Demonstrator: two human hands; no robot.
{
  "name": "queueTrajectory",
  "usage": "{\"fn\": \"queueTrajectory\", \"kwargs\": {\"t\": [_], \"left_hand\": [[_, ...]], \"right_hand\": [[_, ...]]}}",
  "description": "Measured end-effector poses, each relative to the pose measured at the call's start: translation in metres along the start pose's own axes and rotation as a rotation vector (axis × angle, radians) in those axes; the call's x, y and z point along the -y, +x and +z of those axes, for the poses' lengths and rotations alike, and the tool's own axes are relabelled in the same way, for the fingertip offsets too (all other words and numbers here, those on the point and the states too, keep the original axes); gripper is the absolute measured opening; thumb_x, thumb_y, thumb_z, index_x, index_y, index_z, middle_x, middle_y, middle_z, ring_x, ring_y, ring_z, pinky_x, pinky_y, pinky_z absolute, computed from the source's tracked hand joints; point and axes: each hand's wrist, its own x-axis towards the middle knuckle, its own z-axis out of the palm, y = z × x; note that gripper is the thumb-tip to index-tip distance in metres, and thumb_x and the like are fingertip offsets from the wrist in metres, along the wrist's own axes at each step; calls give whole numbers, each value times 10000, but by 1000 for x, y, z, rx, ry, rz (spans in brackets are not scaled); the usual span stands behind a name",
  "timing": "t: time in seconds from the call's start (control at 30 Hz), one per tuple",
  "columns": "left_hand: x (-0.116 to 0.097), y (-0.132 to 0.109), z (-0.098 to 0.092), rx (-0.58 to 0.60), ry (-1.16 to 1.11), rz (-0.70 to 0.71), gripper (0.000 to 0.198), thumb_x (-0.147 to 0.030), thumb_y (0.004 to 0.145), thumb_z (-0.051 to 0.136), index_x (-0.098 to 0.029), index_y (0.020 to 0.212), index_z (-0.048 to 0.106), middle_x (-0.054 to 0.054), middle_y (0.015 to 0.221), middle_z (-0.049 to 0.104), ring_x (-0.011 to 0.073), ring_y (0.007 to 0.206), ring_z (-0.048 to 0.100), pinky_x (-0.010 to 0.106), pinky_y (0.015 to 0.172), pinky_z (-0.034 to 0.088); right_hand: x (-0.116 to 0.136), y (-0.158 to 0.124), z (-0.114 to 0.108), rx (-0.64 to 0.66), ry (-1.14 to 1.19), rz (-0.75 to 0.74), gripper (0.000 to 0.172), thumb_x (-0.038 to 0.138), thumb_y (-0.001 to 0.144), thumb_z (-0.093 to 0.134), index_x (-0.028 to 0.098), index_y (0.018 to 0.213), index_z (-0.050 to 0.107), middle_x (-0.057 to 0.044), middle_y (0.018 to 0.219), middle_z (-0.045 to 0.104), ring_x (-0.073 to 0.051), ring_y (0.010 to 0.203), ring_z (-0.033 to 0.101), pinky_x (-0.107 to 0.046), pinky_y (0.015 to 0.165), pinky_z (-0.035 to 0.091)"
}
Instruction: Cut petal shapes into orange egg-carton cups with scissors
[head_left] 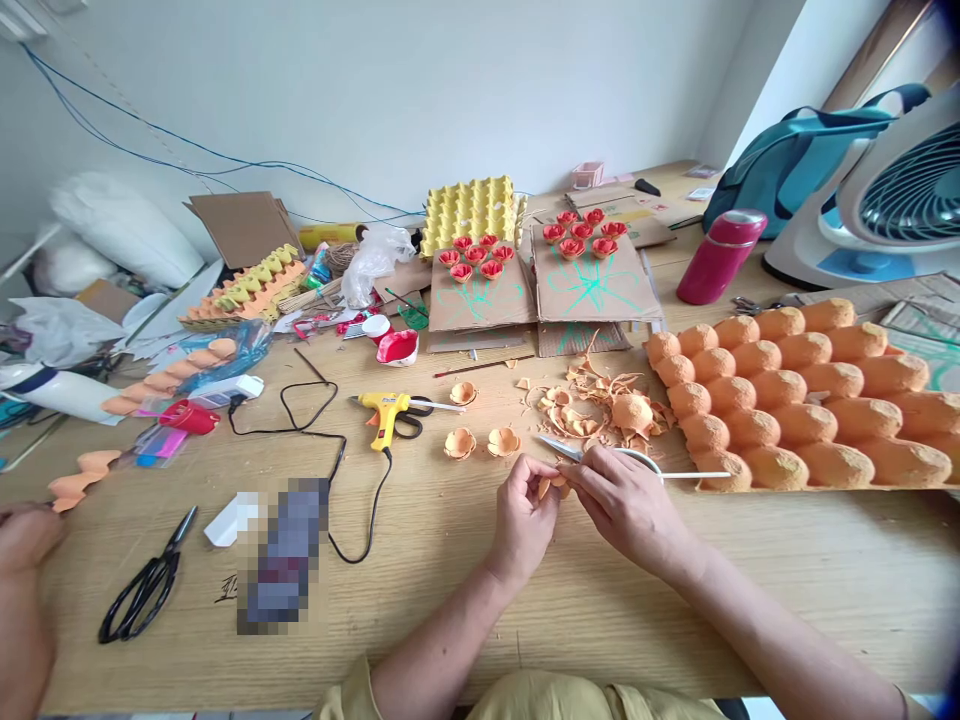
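My left hand (521,515) and my right hand (634,515) meet over the table, fingers pinched around a small orange egg-carton piece (553,486) that they partly cover. Just beyond my fingers lie scissors, their blade (561,448) pointing left; my right hand hides part of them. Orange egg-carton flower cups (460,443) rest on the wood to the left of the hands. Behind the scissors is a heap of torn carton scraps (581,405) with a whole carton cup (632,413) beside it. A yellow glue gun (384,418) lies farther left, its cord running toward me.
A large orange egg tray (787,400) fills the right side. Cardboard pieces (484,300) with red flowers stand at the back. Black-handled scissors (146,590), a red paint cup (397,347), a pink bottle (721,257) and a fan (885,200) surround the workspace. Another person's hand (26,535) is at far left.
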Motion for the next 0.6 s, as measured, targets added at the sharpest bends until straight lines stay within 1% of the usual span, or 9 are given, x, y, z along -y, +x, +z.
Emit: {"fn": "queueTrajectory", "kwargs": {"t": [0.1,0.2,0.37,0.5,0.53,0.6], "left_hand": [[-1,1,1,33,-41,-11,73,-116,836,579,-182,854,554,3,780,613,130,718,578,243,694,470],[-1,2,1,40,-68,-34,68,-119,834,571,-181,850,550,1,776,611,128,711,579,237,684,474],[1,2,-2,38,58,-15,97,-93,826,552,-183,858,569,-14,755,601,114,681,556,216,655,448],[-3,3,-7,64,156,-8,99,-95,832,557,-187,865,570,-23,740,610,104,628,540,205,603,427],[-5,4,-8,77,170,1,104,-101,840,556,-189,892,578,-16,768,631,109,647,561,209,617,440],[-8,6,-10,100,189,37,144,-110,860,551,-194,963,607,13,871,682,134,756,626,231,704,483]], "right_hand": [[-2,-1,2,20,-33,-14,239,163,1007,446,175,891,655,-56,800,559,-188,710,474,-304,637,336],[-4,-3,1,33,-35,-12,230,162,1003,455,173,896,658,-56,802,562,-187,710,480,-305,639,339],[-2,-2,0,35,16,-1,236,172,1004,454,176,909,670,-59,820,570,-184,726,498,-295,638,355],[-2,0,1,62,40,19,227,176,1002,457,180,941,676,-56,820,583,-183,729,525,-292,645,380],[-3,0,1,67,48,36,216,181,1002,460,180,970,674,-59,834,594,-186,749,543,-291,655,391],[-4,1,0,69,69,80,200,191,1002,463,185,1011,663,-63,858,614,-190,781,573,-288,673,411]]}}
